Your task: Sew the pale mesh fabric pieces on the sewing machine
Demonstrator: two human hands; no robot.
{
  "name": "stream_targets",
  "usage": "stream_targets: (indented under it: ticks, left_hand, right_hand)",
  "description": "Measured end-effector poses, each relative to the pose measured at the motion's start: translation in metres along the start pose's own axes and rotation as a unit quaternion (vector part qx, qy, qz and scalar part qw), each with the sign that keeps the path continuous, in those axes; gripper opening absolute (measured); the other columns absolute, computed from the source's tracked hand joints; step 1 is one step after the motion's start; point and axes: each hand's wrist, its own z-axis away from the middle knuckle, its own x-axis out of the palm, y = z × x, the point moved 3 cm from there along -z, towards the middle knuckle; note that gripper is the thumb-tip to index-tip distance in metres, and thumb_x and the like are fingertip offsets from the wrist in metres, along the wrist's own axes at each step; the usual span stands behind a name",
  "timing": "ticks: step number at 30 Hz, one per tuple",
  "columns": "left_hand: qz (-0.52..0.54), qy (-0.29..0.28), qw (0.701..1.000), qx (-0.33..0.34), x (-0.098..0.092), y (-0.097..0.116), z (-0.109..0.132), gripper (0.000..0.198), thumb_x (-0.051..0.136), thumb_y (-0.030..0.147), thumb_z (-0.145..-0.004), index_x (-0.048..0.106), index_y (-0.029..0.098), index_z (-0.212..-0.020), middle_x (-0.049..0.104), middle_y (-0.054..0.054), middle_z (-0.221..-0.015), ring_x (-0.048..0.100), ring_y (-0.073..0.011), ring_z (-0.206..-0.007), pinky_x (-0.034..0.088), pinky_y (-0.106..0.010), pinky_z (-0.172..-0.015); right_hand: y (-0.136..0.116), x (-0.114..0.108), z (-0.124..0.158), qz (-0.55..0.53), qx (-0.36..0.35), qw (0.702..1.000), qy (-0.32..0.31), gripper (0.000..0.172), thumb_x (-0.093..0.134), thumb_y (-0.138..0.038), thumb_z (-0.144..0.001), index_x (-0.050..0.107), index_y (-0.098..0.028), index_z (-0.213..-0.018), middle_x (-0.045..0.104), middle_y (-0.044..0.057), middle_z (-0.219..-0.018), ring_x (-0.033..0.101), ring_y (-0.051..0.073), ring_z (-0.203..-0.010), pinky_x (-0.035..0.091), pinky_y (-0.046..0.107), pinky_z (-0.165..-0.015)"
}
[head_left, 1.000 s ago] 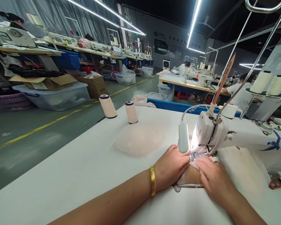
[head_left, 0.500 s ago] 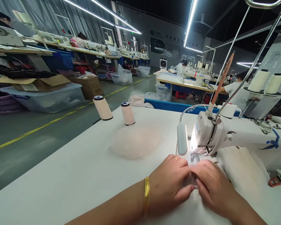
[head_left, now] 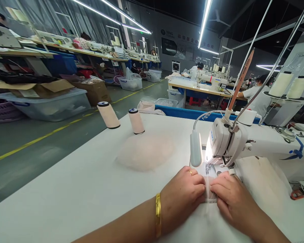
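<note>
A small piece of sheer pale-pink fabric (head_left: 210, 191) lies just in front of the needle area of a white sewing machine (head_left: 221, 141). My left hand (head_left: 183, 195), with a gold bracelet and ring, has its curled fingers closed on the fabric's left side. On the right side, my right hand (head_left: 231, 199) grips it between thumb and fingers. Both hands rest low at the machine bed, a narrow gap between them. Thin pale strands run down the gap, blurred. The fingertips are partly hidden. A lit lamp (head_left: 196, 148) hangs left of the needle.
Sheer pale fabric (head_left: 145, 153) lies on the white table (head_left: 91, 189). Behind it stand two thread cones, a left cone (head_left: 108, 115) and a right cone (head_left: 136, 122). More pale cloth (head_left: 264, 184) sits under the machine arm. A co-worker (head_left: 257, 96) sits beyond, at right.
My hands have moved apart, the right one slightly rightward, exposing the sheer fabric between them. My left thumb has tucked out of sight. The view has shifted slightly.
</note>
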Motion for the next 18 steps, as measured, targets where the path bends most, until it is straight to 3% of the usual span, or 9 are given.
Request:
stream_targets:
  ticks: [10,18]
  left_hand:
    - [-0.042,0.003,0.999,-0.015,0.003,-0.005,-0.006,0.014,0.062,0.013,-0.095,0.065,0.020,-0.084,0.073,-0.001,-0.088,0.062,-0.0191,-0.080,0.041,-0.035,-0.074]
    - [-0.003,0.040,0.999,0.010,0.003,0.002,0.001,0.022,0.059,0.003,-0.087,0.069,0.022,-0.083,0.072,0.000,-0.090,0.058,-0.0187,-0.081,0.039,-0.038,-0.082]
  right_hand:
    - [0.011,0.005,-0.002,0.070,0.019,0.997,0.024,0.033,0.050,-0.001,-0.089,0.065,-0.026,-0.104,0.067,0.003,-0.090,0.059,0.023,-0.082,0.045,0.033,-0.069]
    - [0.013,0.004,-0.001,0.034,0.039,0.999,0.014,0.035,0.045,-0.001,-0.091,0.066,-0.024,-0.107,0.071,0.006,-0.104,0.060,0.025,-0.094,0.047,0.037,-0.077]
